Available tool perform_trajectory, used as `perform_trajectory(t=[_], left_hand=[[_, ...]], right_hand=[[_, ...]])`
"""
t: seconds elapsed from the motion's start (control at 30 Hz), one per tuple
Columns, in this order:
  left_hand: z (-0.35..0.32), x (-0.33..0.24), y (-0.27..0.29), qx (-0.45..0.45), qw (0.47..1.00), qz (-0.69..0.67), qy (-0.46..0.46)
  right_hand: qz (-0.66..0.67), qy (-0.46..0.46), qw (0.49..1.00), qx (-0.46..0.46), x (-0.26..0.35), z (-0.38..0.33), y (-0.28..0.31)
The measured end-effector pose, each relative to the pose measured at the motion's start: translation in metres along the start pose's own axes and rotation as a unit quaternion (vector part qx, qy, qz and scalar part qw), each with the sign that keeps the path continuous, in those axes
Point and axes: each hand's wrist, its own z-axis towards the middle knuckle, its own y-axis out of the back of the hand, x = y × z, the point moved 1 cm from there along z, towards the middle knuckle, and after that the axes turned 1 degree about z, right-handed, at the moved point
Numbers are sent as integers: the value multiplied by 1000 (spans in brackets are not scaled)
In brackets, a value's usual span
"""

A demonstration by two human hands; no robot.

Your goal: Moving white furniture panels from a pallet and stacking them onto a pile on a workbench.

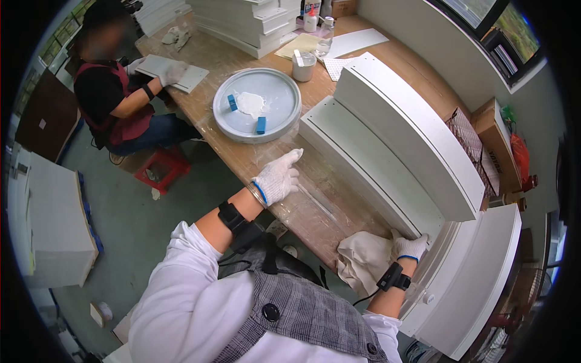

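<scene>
My left hand [278, 179], in a white knit glove with a blue cuff edge, is over the table's near edge. Its index finger stretches out, the other fingers bend loosely, and nothing shows in it. My right hand [412, 247], gloved alike, is closed at the near right end of a long white panel assembly [375, 166]; its fingertips are partly hidden. This piece lies across the table with a curved upright board along its far side. A crumpled cream cloth [363, 257] lies beside my right hand.
A round white lid [284, 130] carries white paste and blue blocks [261, 125]. Behind it stand a white cup [304, 65], bottles and stacked white boards [242, 24]. Another white panel [478, 284] is at the right. A co-worker [115, 91] sits at the left, holding a white board [175, 74].
</scene>
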Motion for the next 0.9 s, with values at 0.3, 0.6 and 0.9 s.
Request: perform_trajectory(t=[0.3,0.6,0.9], left_hand=[[-213,44,215,-33,965,-206,-159],[-416,133,403,-261,841,-362,-304],[-604,279,521,-397,603,-525,-451]], right_hand=[[534,-221,756,307,53,-109,-48],[264,-143,712,635,149,-396,-236],[-63,-76,536,838,156,-730,-364]])
